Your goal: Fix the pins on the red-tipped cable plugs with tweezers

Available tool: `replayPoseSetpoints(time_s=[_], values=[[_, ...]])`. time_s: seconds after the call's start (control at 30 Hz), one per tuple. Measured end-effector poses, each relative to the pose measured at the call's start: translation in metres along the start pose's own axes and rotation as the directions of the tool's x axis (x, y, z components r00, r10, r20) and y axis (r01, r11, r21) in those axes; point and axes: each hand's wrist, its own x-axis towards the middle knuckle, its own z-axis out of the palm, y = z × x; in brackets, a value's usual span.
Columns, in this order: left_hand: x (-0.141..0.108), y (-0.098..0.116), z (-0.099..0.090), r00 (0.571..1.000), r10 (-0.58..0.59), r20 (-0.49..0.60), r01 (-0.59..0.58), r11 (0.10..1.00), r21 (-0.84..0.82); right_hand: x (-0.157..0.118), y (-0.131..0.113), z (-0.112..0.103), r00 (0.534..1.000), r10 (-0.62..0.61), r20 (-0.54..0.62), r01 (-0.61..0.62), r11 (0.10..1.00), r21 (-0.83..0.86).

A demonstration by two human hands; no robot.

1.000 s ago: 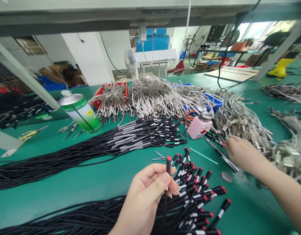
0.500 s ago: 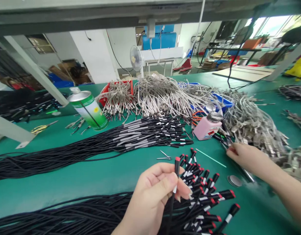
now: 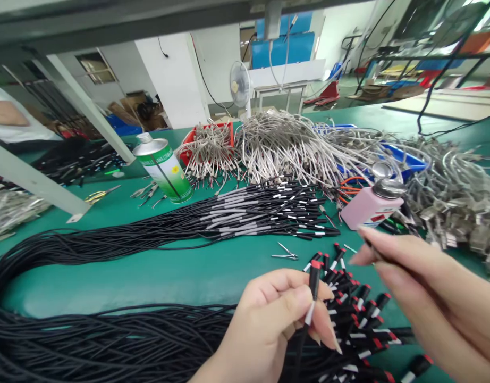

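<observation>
Pinching a red-tipped black cable end [image 3: 314, 282] almost upright in the left hand [image 3: 271, 308], just in front of a heap of similar ends [image 3: 352, 320]. Swinging the right hand [image 3: 444, 271] in from beside the pink bottle [image 3: 368, 207], now grasping a slim dark object [image 3: 374, 250], too blurred to identify. Thus having something in each hand and bringing the two nearer together, leaving a gap between.

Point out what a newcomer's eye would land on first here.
Probably the red-tipped black cable end pinched in the left fingers at lower centre, beside more red-tipped ends. Next, perhaps, the big heap of whitish cables on the far side of the green bench. The pink bottle, right of centre, and the green-and-white can, left of centre, would likely stand out too.
</observation>
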Motion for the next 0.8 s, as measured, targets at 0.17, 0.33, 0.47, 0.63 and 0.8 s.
replayPoseSetpoints(time_s=[0.17, 0.33, 0.47, 0.63, 0.8], values=[[0.001, 0.0, -0.001, 1.0, 0.018, 0.015, -0.018, 0.999, -0.028, -0.003, -0.003, 0.009, 0.981, -0.133, 0.14, 0.126, 0.99, 0.064], [0.001, 0.0, -0.002, 1.0, 0.02, 0.01, -0.02, 1.0, 0.012, -0.013, -0.001, 0.014, 0.979, -0.096, 0.181, 0.08, 0.992, 0.093], [0.002, -0.001, -0.002, 1.0, 0.022, -0.008, -0.022, 0.999, 0.029, -0.016, -0.006, 0.015, 0.992, -0.028, 0.123, 0.018, 0.997, 0.082], [0.003, -0.001, -0.002, 1.0, 0.01, -0.026, -0.008, 0.999, 0.046, -0.016, -0.007, 0.015, 0.992, -0.04, 0.12, 0.031, 0.997, 0.075], [0.002, -0.002, -0.005, 0.999, 0.023, -0.033, -0.02, 0.996, 0.091, -0.017, -0.003, 0.015, 0.986, -0.053, 0.155, 0.046, 0.998, 0.051]])
